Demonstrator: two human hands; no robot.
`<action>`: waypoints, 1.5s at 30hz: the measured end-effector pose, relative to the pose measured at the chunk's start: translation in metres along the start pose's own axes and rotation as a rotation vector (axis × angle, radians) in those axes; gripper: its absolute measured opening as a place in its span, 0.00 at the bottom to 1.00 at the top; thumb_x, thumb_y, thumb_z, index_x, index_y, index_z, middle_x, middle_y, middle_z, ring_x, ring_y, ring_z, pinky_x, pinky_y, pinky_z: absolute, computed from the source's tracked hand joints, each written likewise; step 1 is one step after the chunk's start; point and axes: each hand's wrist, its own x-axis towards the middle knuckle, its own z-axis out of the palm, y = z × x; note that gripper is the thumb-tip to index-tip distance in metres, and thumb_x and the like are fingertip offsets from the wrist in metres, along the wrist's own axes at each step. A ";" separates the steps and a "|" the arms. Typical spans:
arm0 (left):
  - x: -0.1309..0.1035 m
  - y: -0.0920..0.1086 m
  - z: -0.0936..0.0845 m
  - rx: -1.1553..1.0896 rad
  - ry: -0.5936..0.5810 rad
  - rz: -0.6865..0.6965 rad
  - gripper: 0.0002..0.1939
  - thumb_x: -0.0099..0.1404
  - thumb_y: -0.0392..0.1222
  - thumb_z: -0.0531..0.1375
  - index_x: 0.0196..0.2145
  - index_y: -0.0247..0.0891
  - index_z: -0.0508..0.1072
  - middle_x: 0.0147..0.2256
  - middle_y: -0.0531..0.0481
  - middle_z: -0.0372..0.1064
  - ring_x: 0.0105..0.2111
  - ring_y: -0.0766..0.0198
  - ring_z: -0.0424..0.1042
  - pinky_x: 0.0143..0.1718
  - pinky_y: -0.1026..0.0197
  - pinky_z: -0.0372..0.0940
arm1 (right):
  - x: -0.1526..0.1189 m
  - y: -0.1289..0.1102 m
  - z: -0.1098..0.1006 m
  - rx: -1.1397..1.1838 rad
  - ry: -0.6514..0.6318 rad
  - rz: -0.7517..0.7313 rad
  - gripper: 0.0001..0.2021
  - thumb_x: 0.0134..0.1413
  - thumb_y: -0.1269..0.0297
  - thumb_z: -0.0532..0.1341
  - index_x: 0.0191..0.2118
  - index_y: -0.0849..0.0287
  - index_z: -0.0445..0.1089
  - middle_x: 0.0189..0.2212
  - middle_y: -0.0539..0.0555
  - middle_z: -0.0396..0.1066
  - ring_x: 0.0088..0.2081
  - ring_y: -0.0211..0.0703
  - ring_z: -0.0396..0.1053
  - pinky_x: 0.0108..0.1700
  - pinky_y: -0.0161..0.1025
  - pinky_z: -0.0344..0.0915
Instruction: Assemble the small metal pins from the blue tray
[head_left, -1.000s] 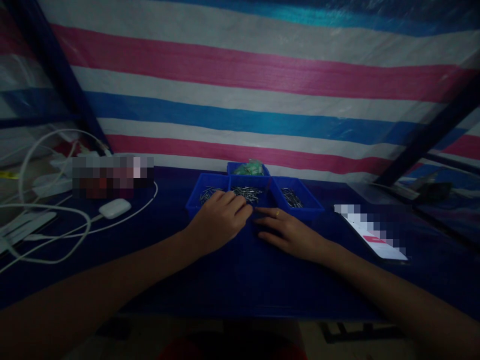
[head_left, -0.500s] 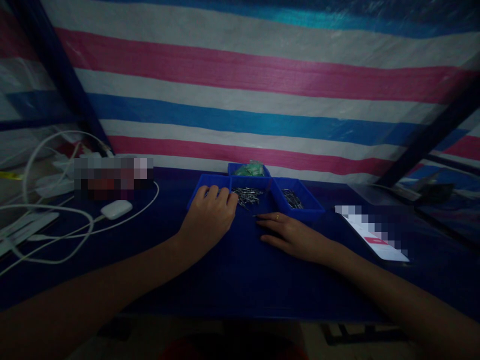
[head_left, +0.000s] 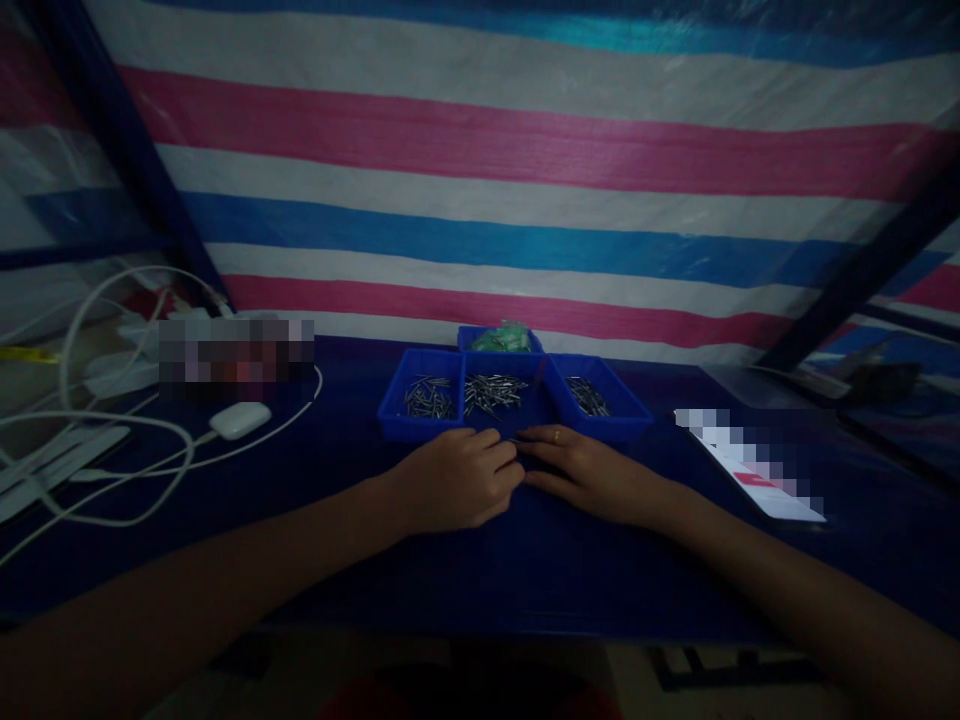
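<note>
My left hand point(head_left: 466, 480) is closed, its fingertips meeting those of my right hand low over the table; what it pinches, if anything, is hidden. Between the fingers of my right hand point(head_left: 589, 472), which wears a ring, a thin metal piece barely shows. Just beyond the hands, a left blue tray point(head_left: 386, 412) and a right blue tray point(head_left: 636, 412) hold thin metal pieces. A pile of similar metal pieces point(head_left: 495, 392) lies between them. Behind it, another blue tray point(head_left: 463, 340) contains green plastic packets point(head_left: 510, 337).
A lit phone point(head_left: 765, 490) lies to the right on the blue table point(head_left: 525, 590). At left are white cables point(head_left: 187, 440), a white charger-like block point(head_left: 240, 420) and a blurred-out patch of items. A striped sheet point(head_left: 525, 150) hangs behind, between blue posts.
My left hand has moved from over the left tray toward me and right, reaching my right hand. The left tray's contents are uncovered. My right hand has stayed nearly in place.
</note>
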 end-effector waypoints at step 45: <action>-0.002 -0.005 0.015 -0.101 0.002 -0.011 0.12 0.65 0.41 0.48 0.28 0.36 0.66 0.26 0.52 0.64 0.28 0.65 0.62 0.25 0.63 0.56 | -0.003 -0.016 -0.008 0.056 0.035 -0.167 0.09 0.55 0.73 0.49 0.37 0.62 0.66 0.33 0.54 0.65 0.35 0.37 0.62 0.38 0.36 0.61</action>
